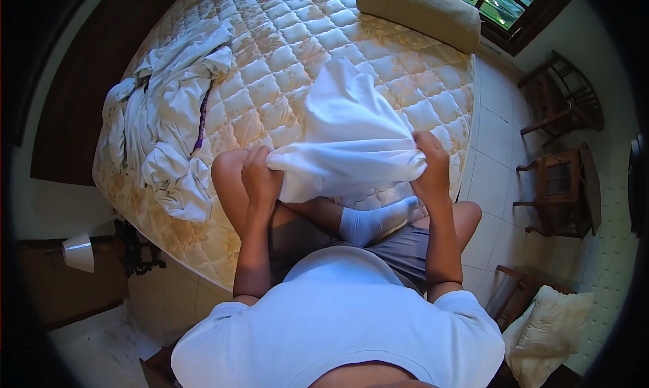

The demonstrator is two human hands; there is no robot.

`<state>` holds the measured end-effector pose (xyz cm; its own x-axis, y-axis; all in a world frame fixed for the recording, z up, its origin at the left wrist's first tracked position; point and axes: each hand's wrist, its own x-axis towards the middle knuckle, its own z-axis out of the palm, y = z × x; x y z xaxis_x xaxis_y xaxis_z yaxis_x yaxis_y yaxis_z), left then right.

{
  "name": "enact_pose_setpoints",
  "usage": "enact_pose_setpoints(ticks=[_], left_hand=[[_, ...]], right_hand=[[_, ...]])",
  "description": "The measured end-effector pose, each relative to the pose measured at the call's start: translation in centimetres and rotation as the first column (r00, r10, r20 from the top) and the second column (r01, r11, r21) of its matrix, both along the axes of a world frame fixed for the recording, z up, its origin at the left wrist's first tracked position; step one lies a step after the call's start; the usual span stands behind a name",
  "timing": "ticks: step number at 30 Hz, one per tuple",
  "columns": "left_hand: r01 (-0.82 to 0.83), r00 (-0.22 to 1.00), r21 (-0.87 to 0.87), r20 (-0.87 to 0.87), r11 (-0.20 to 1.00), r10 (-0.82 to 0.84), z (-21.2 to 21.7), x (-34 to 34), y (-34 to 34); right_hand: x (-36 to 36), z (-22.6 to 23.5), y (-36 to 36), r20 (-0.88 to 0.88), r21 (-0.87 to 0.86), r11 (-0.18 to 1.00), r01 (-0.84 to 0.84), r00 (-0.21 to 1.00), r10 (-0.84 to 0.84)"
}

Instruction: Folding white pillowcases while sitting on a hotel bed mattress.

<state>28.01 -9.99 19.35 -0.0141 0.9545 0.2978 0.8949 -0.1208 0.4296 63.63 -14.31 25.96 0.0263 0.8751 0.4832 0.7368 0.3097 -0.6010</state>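
A white pillowcase (348, 128) lies spread on the bare quilted mattress (284, 43) in front of me. My left hand (260, 178) grips its near left corner, fingers closed on the cloth. My right hand (433, 165) grips its near right corner the same way. The near edge of the cloth is pulled taut between both hands. I sit on the mattress edge with one leg folded; a foot in a white sock (375, 222) rests below the cloth.
A crumpled white sheet (172, 117) lies on the mattress's left side. A beige bolster pillow (419, 9) lies at the far end. Wooden chairs (561, 97) and a small wooden table (561, 185) stand right; a cushion (547, 327) lies lower right, a lamp (80, 251) left.
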Motion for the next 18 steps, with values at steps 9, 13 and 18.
enact_pose_setpoints(ticks=[9, 13, 18], left_hand=[[0.228, 0.335, -0.201, 0.935, 0.953, 0.117, -1.2, 0.6, 0.0], [0.313, 0.556, -0.075, 0.822, 0.947, -0.119, -0.4, 2.6, -1.0], [0.231, 0.932, -0.164, 0.321, 0.959, -0.170, 0.7, 1.4, -0.4]], right_hand=[[0.5, -4.2, -3.3, 0.067, -0.297, 0.950, -0.092, 0.991, 0.117], [1.0, -5.7, -2.5, 0.329, -0.296, 0.937, 0.185, 0.941, -0.082], [1.1, -4.0, -1.7, -0.211, -0.265, 0.959, 0.104, 0.964, -0.163]])
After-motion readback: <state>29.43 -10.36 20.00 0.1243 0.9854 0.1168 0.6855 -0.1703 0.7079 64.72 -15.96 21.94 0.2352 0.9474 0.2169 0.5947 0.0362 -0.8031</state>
